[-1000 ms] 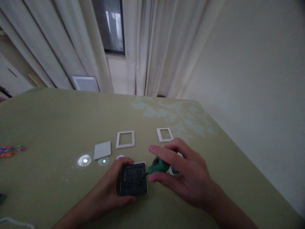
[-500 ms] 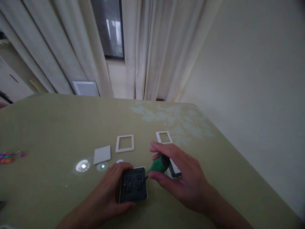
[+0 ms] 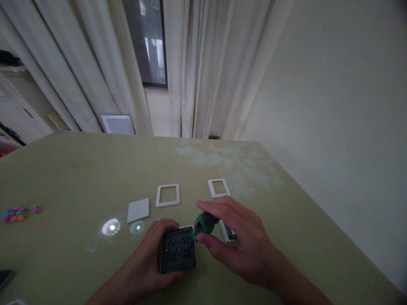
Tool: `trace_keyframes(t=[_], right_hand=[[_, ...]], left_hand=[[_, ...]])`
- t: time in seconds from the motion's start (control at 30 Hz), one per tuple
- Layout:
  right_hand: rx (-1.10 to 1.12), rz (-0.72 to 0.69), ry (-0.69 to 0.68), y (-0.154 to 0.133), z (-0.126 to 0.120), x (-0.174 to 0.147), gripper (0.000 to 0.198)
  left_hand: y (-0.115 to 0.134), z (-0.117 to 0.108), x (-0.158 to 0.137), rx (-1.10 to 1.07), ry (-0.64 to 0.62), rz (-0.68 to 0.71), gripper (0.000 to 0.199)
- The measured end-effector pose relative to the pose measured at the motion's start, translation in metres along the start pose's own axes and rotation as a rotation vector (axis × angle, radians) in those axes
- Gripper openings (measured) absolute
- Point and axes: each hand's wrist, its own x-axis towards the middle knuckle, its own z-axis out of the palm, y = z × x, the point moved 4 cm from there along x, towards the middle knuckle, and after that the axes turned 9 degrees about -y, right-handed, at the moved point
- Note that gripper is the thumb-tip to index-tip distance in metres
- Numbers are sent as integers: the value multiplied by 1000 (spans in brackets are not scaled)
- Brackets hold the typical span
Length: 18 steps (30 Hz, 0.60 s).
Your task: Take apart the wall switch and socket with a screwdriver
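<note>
Head view: my left hand (image 3: 151, 259) grips the black square module (image 3: 178, 256) round its left side, near me at the green table (image 3: 95, 169). My right hand (image 3: 246, 241) grasps a green screwdriver (image 3: 203, 223) at the module's right edge; a white frame (image 3: 168, 204) lies beyond.
</note>
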Motion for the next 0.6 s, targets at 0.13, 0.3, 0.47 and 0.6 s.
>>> trace_keyframes(t=[0.13, 0.3, 0.47, 0.6], right_hand=[[6, -4, 11, 1, 1, -1, 58], [6, 35, 86, 0, -1, -3, 64], [57, 88, 105, 1, -4, -4, 65], [101, 116, 127, 3, -6, -5, 63]], left_hand=[[-2, 2, -1, 63, 48, 58, 83], [3, -1, 1, 105, 79, 76, 79], [5, -4, 2, 116, 96, 103, 78], [2, -4, 1, 117, 98, 95, 79]])
